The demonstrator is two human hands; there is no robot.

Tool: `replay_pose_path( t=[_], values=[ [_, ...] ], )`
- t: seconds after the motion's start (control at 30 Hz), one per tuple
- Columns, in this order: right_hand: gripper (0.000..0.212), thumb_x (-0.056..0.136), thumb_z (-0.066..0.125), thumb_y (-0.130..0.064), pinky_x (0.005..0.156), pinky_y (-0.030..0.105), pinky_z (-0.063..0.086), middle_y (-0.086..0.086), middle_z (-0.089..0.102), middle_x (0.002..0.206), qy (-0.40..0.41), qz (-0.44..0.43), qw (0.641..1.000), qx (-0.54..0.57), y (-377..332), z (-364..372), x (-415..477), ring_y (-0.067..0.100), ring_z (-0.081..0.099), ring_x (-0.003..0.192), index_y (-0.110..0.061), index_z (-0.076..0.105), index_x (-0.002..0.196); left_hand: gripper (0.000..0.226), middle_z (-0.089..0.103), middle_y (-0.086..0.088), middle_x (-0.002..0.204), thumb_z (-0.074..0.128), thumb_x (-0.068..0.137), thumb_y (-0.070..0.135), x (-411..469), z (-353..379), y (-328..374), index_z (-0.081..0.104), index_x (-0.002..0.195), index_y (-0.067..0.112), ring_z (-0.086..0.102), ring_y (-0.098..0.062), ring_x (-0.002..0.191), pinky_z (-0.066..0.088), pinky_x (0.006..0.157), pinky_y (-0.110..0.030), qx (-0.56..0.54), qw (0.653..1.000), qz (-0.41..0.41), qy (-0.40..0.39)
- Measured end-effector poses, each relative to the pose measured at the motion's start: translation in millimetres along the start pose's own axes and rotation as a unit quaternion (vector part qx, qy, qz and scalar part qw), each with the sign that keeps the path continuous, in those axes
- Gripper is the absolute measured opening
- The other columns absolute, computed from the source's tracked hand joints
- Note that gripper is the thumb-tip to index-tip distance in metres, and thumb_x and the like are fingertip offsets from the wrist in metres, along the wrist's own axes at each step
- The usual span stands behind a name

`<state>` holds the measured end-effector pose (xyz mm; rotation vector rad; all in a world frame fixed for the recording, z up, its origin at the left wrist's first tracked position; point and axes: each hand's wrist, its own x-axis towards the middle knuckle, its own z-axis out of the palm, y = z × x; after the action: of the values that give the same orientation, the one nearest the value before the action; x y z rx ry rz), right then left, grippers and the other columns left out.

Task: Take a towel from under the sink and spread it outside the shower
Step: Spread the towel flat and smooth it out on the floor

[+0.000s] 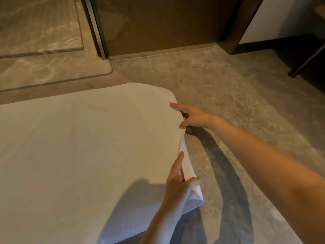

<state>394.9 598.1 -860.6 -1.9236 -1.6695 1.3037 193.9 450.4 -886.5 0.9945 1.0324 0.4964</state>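
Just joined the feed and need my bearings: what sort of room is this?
Probably a bathroom, just outside a shower: marbled stone floor, a metal-framed glass panel beside a raised stone kerb, and a white towel spread on the floor.
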Motion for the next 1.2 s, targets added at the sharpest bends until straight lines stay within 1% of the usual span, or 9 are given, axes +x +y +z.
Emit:
replay_pose_path(
  t=[0.1, 0.27, 0.37, 0.53, 0.6, 0.7, 0.8, 1.0, 1.2],
  values=[
    [0.088, 0.083, 0.070, -0.001, 0.111, 0.028, 0.025, -0.007, 0.022, 0.160, 0.012, -0.001, 0.999, -0.040, 1, 1, 4, 0.017, 0.020, 0.145, -0.030, 0.024, 0.153, 0.066, 0.033, 0.041, 0.125, 0.076, 0.076, 0.027, 4, 2, -3, 0.039, 0.114, 0.066, 0.033, 0.003, 0.123, 0.034, 0.089, -0.011, 0.030, 0.999, 0.016, 0.010],
    [0.088, 0.083, 0.071, -0.001, 0.114, 0.032, 0.024, -0.006, 0.021, 0.160, 0.017, -0.001, 0.998, -0.062, 0, -3, 9, 0.017, 0.019, 0.146, -0.028, 0.025, 0.153, 0.076, 0.038, 0.025, 0.139, 0.076, 0.073, 0.027, 6, 8, -4, 0.041, 0.138, 0.046, 0.038, -0.005, 0.130, 0.039, 0.107, -0.030, 0.052, 0.998, 0.032, 0.033],
    [0.088, 0.083, 0.070, -0.002, 0.111, 0.026, 0.021, -0.004, 0.020, 0.160, 0.009, 0.006, 0.997, -0.080, 1, -1, 11, 0.017, 0.018, 0.146, -0.027, 0.023, 0.153, 0.073, 0.040, 0.021, 0.145, 0.076, 0.076, 0.025, 5, 15, -7, 0.043, 0.140, 0.039, 0.039, -0.001, 0.129, 0.038, 0.106, -0.024, 0.076, 0.993, 0.071, 0.054],
    [0.090, 0.081, 0.069, 0.001, 0.105, 0.024, 0.022, -0.003, 0.017, 0.161, 0.004, 0.024, 0.995, -0.098, -1, -1, 16, 0.018, 0.015, 0.147, -0.028, 0.023, 0.153, 0.067, 0.041, 0.021, 0.144, 0.070, 0.084, 0.029, 9, 12, 2, 0.037, 0.135, 0.056, 0.059, -0.009, 0.112, 0.055, 0.089, -0.032, 0.025, 0.999, 0.040, -0.005],
    [0.089, 0.083, 0.068, 0.000, 0.106, 0.024, 0.021, -0.004, 0.016, 0.161, 0.000, 0.023, 0.996, -0.092, 0, -1, 16, 0.017, 0.013, 0.147, -0.028, 0.022, 0.154, 0.064, 0.043, 0.018, 0.143, 0.063, 0.089, 0.031, 5, -2, 7, 0.029, 0.133, 0.064, 0.064, -0.005, 0.100, 0.056, 0.079, -0.024, 0.110, 0.990, 0.090, 0.010],
    [0.088, 0.084, 0.068, -0.001, 0.105, 0.023, 0.020, -0.004, 0.016, 0.161, 0.004, 0.018, 0.996, -0.084, 4, -1, 17, 0.016, 0.014, 0.147, -0.028, 0.022, 0.154, 0.051, 0.039, 0.007, 0.152, 0.039, 0.098, 0.044, 7, -33, 0, 0.029, 0.147, 0.039, 0.042, -0.011, 0.135, 0.039, 0.110, -0.036, 0.421, 0.857, 0.282, 0.096],
    [0.088, 0.084, 0.069, -0.002, 0.107, 0.026, 0.020, -0.005, 0.016, 0.161, 0.005, 0.024, 0.996, -0.082, 6, 0, 20, 0.017, 0.014, 0.147, -0.030, 0.022, 0.153, 0.058, 0.025, 0.003, 0.158, 0.021, 0.100, 0.051, 22, -61, -9, 0.028, 0.151, 0.023, 0.017, -0.022, 0.147, 0.015, 0.119, -0.049, 0.591, 0.743, 0.299, 0.096],
    [0.085, 0.081, 0.073, -0.009, 0.103, 0.026, 0.024, -0.004, 0.022, 0.160, 0.023, 0.033, 0.994, -0.097, 9, 0, 23, 0.020, 0.019, 0.146, -0.030, 0.030, 0.151, 0.055, 0.037, -0.004, 0.153, 0.034, 0.100, 0.046, 34, -73, -24, 0.042, 0.145, 0.017, 0.028, -0.029, 0.143, 0.026, 0.115, -0.054, 0.629, 0.713, 0.295, 0.095],
    [0.075, 0.088, 0.064, -0.027, 0.114, 0.035, 0.021, -0.001, 0.021, 0.161, 0.197, -0.057, 0.961, -0.188, 5, 36, 4, 0.022, 0.018, 0.145, -0.025, 0.026, 0.153, 0.056, 0.036, -0.005, 0.154, 0.043, 0.096, 0.042, 35, -71, -23, 0.043, 0.145, 0.016, 0.028, -0.030, 0.143, 0.031, 0.111, -0.055, 0.627, 0.715, 0.292, 0.097]
  ],
)
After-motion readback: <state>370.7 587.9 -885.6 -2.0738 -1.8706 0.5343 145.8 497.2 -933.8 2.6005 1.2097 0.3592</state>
